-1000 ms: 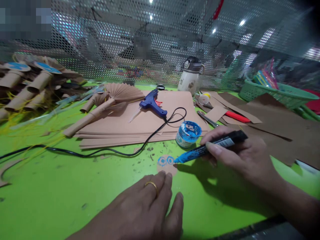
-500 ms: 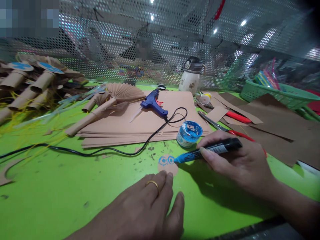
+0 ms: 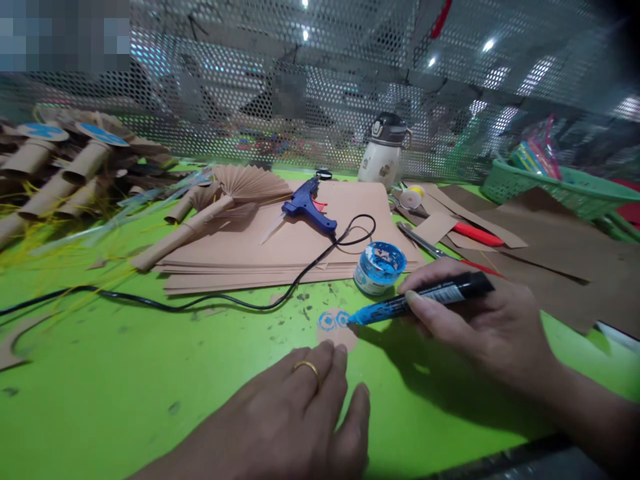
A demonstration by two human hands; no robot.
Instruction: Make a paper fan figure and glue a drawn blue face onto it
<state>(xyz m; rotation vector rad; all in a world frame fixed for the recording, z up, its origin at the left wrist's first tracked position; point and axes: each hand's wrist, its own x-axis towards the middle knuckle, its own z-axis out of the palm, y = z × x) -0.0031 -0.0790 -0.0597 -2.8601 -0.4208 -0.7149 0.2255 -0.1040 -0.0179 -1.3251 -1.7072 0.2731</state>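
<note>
A small round piece of tan paper [image 3: 336, 335] lies on the green table, bearing two blue ringed eyes with a dot in each. The fingertips of my left hand [image 3: 305, 413], with a ring on one finger, rest flat on its lower edge. In my right hand [image 3: 485, 327] is a black marker pen [image 3: 425, 297] whose front end is smeared with blue paint. Its tip touches the paper beside the right-hand eye. Just behind the pen stands an open jar of blue paint [image 3: 380, 268], its rim and inside coated with paint.
Behind lie a stack of tan paper [image 3: 240, 257], a blue glue gun [image 3: 310, 208] with a black cord, and a folded paper fan [image 3: 250, 183]. Paper tubes [image 3: 87, 160] pile up at left. Scissors [image 3: 425, 243], a bottle [image 3: 381, 157] and a green basket [image 3: 560, 190] are at right.
The back end of the marker pen has swung slightly right with my right hand, while its tip stays by the right-hand eye. My left hand keeps its place.
</note>
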